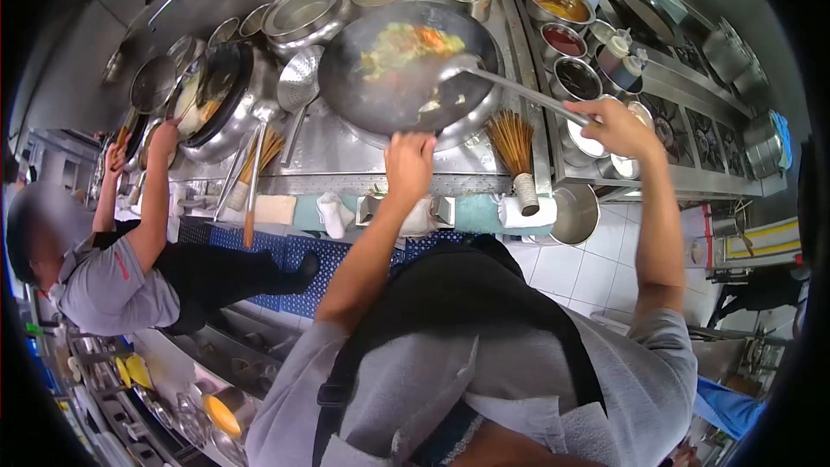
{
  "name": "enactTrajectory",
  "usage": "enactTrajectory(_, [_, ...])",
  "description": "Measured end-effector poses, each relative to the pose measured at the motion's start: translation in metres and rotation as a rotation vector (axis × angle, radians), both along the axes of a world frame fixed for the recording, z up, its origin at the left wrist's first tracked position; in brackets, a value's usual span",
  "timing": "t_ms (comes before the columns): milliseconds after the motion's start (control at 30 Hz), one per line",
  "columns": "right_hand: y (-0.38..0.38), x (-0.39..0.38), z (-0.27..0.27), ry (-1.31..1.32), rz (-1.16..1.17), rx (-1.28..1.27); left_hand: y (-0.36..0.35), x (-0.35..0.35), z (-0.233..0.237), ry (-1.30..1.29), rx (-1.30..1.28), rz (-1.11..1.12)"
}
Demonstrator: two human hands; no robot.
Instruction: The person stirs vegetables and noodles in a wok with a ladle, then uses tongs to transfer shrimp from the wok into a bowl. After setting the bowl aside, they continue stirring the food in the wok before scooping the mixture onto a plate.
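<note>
A large dark wok (346, 95) sits on the range in front of me, steam rising from it. Cut food in green, yellow and orange (411, 47) lies in its far half, with a few pieces nearer the right side. My left hand (409, 164) is closed at the wok's near edge; the part it grips is hidden under the fingers. In my right hand (616, 127) is the long handle of a metal ladle (523, 93), fingers wrapped round its end. The ladle's bowl is inside the wok, beside the food.
Bamboo brushes (512, 138) and a perforated skimmer (298, 79) flank the wok. Sauce bowls (560, 2) and squeeze bottles (616, 50) stand at right. A co-worker (121, 281) handles a second wok (216, 91) at left. Folded cloths (527, 210) lie along the front edge.
</note>
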State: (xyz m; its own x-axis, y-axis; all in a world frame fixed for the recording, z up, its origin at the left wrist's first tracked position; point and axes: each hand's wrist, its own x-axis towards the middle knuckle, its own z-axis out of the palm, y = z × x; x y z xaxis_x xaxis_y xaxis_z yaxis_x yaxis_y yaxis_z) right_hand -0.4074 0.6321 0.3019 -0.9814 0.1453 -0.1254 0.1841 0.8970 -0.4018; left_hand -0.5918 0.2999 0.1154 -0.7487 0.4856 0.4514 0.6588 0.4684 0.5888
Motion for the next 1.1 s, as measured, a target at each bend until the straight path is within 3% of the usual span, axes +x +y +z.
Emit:
enactTrajectory(100, [-0.011, 0.0, -0.019, 0.179, 0.014, -0.141, -0.035, 0.058, 0.02, -0.028, 0.033, -0.046])
enactTrajectory(200, [-0.039, 0.025, 0.048, -0.103, -0.144, -0.328, -0.042, 0.043, 0.056, 0.0, 0.108, -0.115])
enactTrajectory(233, [-0.038, 0.024, 0.046, -0.144, -0.138, -0.39, -0.032, 0.019, 0.059, 0.127, 0.101, -0.099])
enactTrajectory(267, [-0.032, 0.024, 0.041, -0.18, -0.131, -0.449, -0.023, -0.006, 0.066, 0.031, 0.081, -0.118])
enactTrajectory(367, [-0.04, -0.001, 0.002, -0.192, -0.035, -0.446, 0.007, -0.046, 0.014, -0.006, 0.091, -0.09])
enactTrajectory(433, [-0.059, -0.025, -0.046, -0.127, -0.121, -0.462, 0.004, -0.032, -0.003, 0.033, 0.106, -0.079])
enactTrajectory(467, [-0.062, -0.034, -0.075, 0.038, -0.068, -0.329, -0.001, -0.019, -0.011, 0.047, 0.112, -0.073])
enactTrajectory(533, [-0.077, -0.031, -0.08, 0.123, -0.194, -0.474, -0.021, 0.012, -0.026, 0.043, 0.157, -0.071])
enactTrajectory(633, [-0.076, -0.003, -0.095, 0.287, -0.263, -0.675, -0.044, 0.049, 0.003, 0.016, 0.14, -0.11])
enactTrajectory(700, [-0.081, 0.014, -0.098, 0.283, -0.356, -0.84, -0.031, -0.004, 0.024, -0.033, 0.117, -0.142])
enactTrajectory(833, [-0.093, -0.046, -0.12, 0.342, -0.364, -0.687, 0.0, -0.057, -0.008, -0.085, 0.066, -0.086])
enactTrajectory(900, [-0.101, -0.079, -0.123, 0.21, -0.346, -0.539, 0.007, -0.067, -0.023, -0.085, 0.028, -0.064])
enactTrajectory(967, [-0.107, -0.104, -0.15, 0.281, -0.229, -0.375, 0.014, -0.075, -0.029, -0.079, 0.011, -0.051])
enactTrajectory(1000, [-0.107, -0.108, -0.153, 0.166, -0.23, -0.436, 0.016, -0.075, -0.031, -0.085, 0.016, -0.055])
enactTrajectory(1100, [-0.096, -0.086, -0.141, 0.11, -0.044, -0.215, 0.013, -0.078, -0.03, -0.065, 0.027, -0.053])
